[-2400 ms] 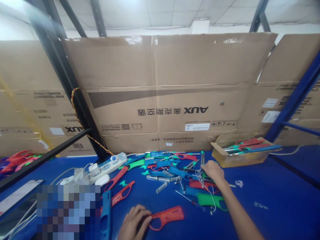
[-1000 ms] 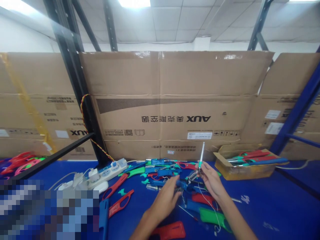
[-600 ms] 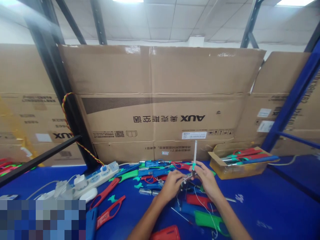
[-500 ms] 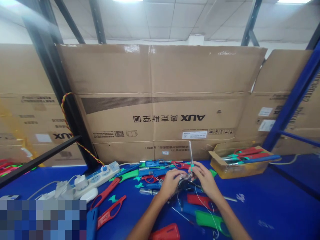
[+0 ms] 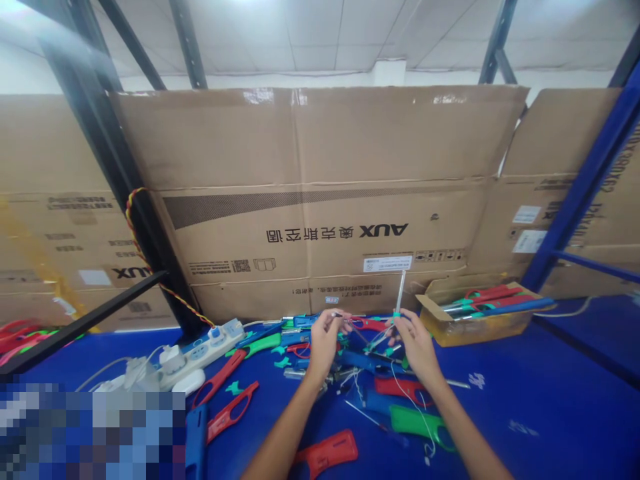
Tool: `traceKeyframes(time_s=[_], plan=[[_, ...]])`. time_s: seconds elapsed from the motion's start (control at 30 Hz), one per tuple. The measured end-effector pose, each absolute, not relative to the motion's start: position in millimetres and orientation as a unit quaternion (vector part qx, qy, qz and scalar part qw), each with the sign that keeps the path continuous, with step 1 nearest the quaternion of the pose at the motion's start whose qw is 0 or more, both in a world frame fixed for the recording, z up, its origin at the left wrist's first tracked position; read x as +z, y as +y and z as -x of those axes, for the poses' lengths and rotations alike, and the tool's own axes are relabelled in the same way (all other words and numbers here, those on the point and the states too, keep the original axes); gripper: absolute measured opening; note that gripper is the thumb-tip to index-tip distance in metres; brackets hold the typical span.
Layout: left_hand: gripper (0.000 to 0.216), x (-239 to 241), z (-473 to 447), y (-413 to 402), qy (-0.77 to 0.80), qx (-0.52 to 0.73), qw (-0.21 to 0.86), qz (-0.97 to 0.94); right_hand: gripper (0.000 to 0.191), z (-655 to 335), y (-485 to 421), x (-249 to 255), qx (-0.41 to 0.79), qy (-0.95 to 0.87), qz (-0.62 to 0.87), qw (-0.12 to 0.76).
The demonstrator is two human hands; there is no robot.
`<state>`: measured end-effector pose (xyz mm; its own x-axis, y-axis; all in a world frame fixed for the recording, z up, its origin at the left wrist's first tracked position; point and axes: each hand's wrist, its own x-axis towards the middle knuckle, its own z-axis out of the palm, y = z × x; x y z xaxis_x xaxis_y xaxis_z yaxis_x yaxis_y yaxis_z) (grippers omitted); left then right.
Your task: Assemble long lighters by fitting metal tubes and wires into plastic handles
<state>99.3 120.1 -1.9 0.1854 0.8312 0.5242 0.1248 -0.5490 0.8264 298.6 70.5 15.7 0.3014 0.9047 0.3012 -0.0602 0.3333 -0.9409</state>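
Both hands are raised just above the desk (image 5: 525,413), a little below the middle of the frame. The right hand (image 5: 415,343) pinches a thin metal rod (image 5: 400,288) near its green collar, fingers closed on it, so the rod stands nearly upright against the cardboard (image 5: 310,200) behind. The left hand (image 5: 324,340) is also closed, its fingertips gripping something small and dark; I cannot tell what it is. Fine wires (image 5: 373,341) run between the two hands, and a white one trails down over the right wrist toward the desk.

Beneath the hands lies a heap of red, blue and green plastic shells (image 5: 370,373). One red shell (image 5: 327,453) sits near the bottom centre, beside the left forearm, and a green shell (image 5: 417,423) lies by the right forearm. A small box (image 5: 475,323) of long parts stands at right, near the right hand. A power strip (image 5: 200,347) lies at left, well apart from the hands.
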Motion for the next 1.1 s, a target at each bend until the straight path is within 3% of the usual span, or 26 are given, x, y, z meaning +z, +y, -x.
traceKeyframes(time_s=[0.1,0.23,0.33,0.53,0.67,0.9,1.1], plan=[[0.034,-3.3,-83.8,124.2,0.33,0.486,0.28,-0.759,0.056,-297.3,67.8,18.1,0.357,-0.466,0.45,0.673],[0.058,-0.3,-43.5,116.5,0.326,0.422,0.189,-0.825,0.05,-292.2,59.9,22.4,0.352,-0.487,0.45,0.66],[0.063,7.5,-14.0,99.4,0.326,0.395,0.115,-0.851,0.047,-281.0,53.9,25.4,0.372,-0.519,0.44,0.631],[0.043,14.2,-6.9,58.2,0.305,0.367,0.007,-0.879,0.046,-240.9,54.8,31.3,0.499,-0.618,0.381,0.474],[0.046,8.2,-13.5,51.7,0.31,0.302,-0.065,-0.899,0.039,-219.7,52.1,31.7,0.542,-0.66,0.345,0.389],[0.031,-3.6,-0.5,58.2,0.36,0.293,-0.067,-0.883,0.044,-228.3,40.3,21.9,0.526,-0.655,0.366,0.401],[0.036,-6.5,0.4,54.5,0.367,0.327,-0.012,-0.871,0.031,-237.8,35.2,24.0,0.453,-0.664,0.392,0.448]])
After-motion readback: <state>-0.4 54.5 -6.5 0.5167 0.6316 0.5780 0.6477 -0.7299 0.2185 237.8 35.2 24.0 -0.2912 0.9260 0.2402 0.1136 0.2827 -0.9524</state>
